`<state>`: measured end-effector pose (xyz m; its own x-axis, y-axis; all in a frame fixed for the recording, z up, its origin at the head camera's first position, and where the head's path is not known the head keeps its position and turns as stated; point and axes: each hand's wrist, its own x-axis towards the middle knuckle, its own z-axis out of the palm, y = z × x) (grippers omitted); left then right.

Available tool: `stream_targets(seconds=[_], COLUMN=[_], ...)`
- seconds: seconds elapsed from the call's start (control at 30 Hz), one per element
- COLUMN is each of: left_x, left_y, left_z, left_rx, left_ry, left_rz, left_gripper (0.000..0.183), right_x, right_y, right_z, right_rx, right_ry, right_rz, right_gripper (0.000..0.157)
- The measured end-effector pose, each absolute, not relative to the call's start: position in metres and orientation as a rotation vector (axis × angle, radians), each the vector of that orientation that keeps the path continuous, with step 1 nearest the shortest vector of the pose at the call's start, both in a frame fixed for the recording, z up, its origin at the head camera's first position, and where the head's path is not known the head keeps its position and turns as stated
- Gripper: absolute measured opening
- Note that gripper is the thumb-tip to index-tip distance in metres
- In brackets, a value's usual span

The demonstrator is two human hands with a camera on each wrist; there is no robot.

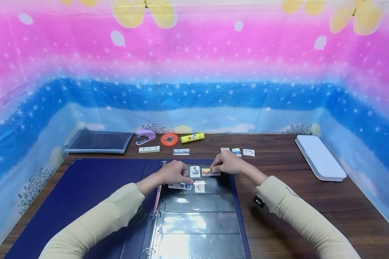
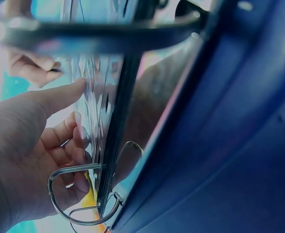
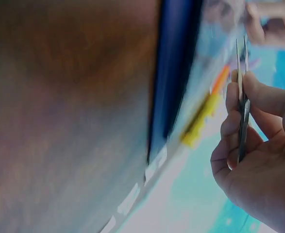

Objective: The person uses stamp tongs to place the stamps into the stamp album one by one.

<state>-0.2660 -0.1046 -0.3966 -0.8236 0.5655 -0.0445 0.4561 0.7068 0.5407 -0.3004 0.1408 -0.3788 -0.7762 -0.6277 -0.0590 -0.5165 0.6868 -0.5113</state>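
An album page of clear pockets on black (image 1: 201,203) lies in a blue ring binder (image 1: 110,194). My left hand (image 1: 175,173) rests at the page's upper left, thumb and fingertips against the clear plastic (image 2: 91,102). My right hand (image 1: 227,162) pinches metal tweezers (image 3: 243,109) between thumb and fingers, their tips over a red and yellow stamp (image 1: 206,171) in the top row. Beside that stamp sits a pale portrait stamp (image 1: 195,171). Below, the second row holds another stamp (image 1: 199,186) and a wider one (image 1: 180,186), partly covered by my left hand.
Loose stamps (image 1: 249,152) lie beyond the binder, with another stamp (image 1: 181,151) further left. Behind stand a purple stapler (image 1: 145,137), an orange tape roll (image 1: 169,139) and a yellow glue stick (image 1: 192,137). A mesh pouch (image 1: 98,141) is at left, a white case (image 1: 320,157) at right.
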Motion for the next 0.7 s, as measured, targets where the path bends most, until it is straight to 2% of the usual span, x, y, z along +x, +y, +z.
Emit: stream_targets(seconds=[0.13,0.43,0.7], left_x=[-0.265,-0.265,-0.266], left_y=[-0.102,-0.092,-0.084], left_z=[-0.394,-0.391,-0.391], left_rx=[0.812,0.810,0.819], left_ry=[2.702,2.672,2.641], left_rz=[0.765,0.688,0.702], left_gripper=[0.033,0.018,0.013], right_x=[-0.315,-0.350,-0.369], right_y=[0.159,0.204,0.234], right_z=[-0.370,-0.369,-0.369], right_rx=[-0.801,-0.496,-0.351], right_ry=[2.777,2.955,3.002], right_rz=[-0.710,-0.609,-0.473], right_gripper=[0.015,0.023,0.023])
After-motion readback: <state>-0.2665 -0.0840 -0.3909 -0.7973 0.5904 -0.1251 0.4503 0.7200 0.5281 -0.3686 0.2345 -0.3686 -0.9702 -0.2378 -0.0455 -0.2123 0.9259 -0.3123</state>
